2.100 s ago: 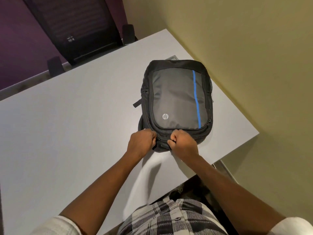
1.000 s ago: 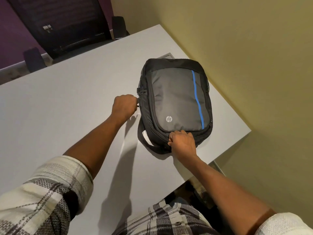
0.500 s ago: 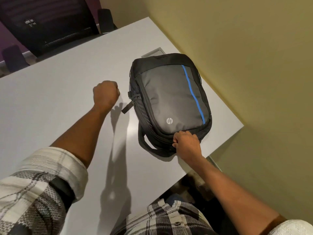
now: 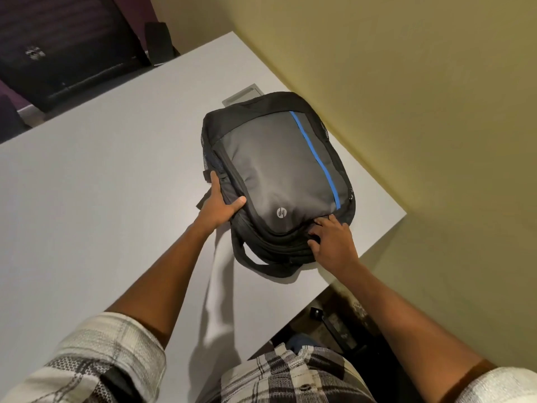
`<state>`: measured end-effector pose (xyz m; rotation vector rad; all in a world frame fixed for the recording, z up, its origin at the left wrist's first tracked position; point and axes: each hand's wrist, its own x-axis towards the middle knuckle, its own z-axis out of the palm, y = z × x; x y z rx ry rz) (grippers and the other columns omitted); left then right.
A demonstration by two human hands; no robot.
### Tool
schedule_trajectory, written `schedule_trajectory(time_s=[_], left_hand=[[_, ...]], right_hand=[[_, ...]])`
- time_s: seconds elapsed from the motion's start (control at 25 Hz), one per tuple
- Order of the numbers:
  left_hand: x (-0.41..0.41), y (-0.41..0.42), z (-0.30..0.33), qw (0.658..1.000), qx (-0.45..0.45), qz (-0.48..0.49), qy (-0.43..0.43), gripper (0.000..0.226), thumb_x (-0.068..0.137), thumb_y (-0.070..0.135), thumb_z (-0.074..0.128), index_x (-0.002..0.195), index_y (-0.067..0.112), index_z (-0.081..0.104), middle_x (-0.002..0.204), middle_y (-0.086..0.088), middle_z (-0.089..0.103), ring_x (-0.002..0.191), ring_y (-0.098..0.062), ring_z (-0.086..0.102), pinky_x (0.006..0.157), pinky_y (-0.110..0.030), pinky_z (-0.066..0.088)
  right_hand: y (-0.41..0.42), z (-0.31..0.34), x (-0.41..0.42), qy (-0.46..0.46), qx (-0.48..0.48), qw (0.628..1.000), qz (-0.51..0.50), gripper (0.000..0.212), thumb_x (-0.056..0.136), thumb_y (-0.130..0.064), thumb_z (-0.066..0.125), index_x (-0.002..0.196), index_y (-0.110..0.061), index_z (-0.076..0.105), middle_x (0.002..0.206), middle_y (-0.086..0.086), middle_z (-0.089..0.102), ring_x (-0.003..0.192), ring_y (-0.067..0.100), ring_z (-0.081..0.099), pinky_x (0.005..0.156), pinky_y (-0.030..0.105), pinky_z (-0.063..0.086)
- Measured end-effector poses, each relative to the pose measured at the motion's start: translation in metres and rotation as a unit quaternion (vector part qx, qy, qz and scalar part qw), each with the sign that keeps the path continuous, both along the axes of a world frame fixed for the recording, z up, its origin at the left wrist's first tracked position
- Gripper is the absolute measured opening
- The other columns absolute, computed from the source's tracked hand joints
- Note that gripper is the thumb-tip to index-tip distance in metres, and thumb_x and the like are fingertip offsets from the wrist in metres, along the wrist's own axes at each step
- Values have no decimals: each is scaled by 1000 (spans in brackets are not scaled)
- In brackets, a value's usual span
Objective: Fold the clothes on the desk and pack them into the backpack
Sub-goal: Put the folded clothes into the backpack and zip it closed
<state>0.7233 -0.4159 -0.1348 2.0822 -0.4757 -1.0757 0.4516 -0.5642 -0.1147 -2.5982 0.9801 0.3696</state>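
The backpack (image 4: 279,181) lay flat near the desk's (image 4: 87,199) right edge. The left hand (image 4: 219,203) — half a second earlier a fist clear of the bag — now gripped its left side, thumb on top. The right hand (image 4: 334,242) stayed at the near end, fingers now spread and pressing.

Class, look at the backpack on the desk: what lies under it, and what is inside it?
Under the backpack only the white desk shows, with a grey panel peeking out at its far end. The backpack looks closed, so its inside is hidden.
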Motion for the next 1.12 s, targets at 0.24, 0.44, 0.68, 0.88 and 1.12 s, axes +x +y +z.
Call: schedule_trajectory(time_s=[0.24, 0.44, 0.68, 0.88, 1.12], left_hand=[[-27, -39, -2, 1000, -7, 20, 14, 117, 86, 52, 71, 153, 38, -24, 160, -6, 35, 137, -33, 47, 103, -53, 50], [-42, -68, -5, 998, 3, 55, -6, 118, 84, 51, 71, 154, 34, -23, 163, -10, 29, 142, -37, 39, 111, -57, 42], [-47, -77, 3, 994, 56, 69, -59, 113, 85, 45, 73, 159, 26, -10, 162, -13, 28, 143, -37, 38, 114, -54, 37], [-53, -70, 48, 969, 24, 38, -244, 86, 89, 28, 65, 157, 18, 14, 158, -18, 21, 134, -39, 43, 104, -53, 46], [-62, -45, 114, 954, -75, -28, -290, 74, 93, 39, 61, 155, 18, 27, 161, -14, 28, 149, -28, 26, 117, -48, 33]], right_hand=[[-61, -15, -8, 2, 40, 999, -30, 36, 92, -26, 61, 128, -22, 64, 156, -3, 43, 152, 32, 22, 117, 56, 28], [-107, -17, -10, -9, 47, 998, -30, 36, 91, -22, 64, 128, -21, 63, 158, -2, 41, 152, 31, 23, 117, 54, 30], [-120, -14, -8, -23, 68, 996, -49, 24, 93, -23, 57, 114, -17, 68, 142, 4, 58, 142, 35, 40, 109, 51, 39], [-106, 31, 13, -129, 25, 984, -119, 19, 96, -23, 49, 96, -15, 66, 95, 10, 69, 90, 35, 64, 77, 40, 52], [-59, 102, 33, -231, 10, 970, -79, 38, 95, -14, 58, 133, -14, 60, 133, 5, 63, 124, 26, 56, 103, 37, 45]])
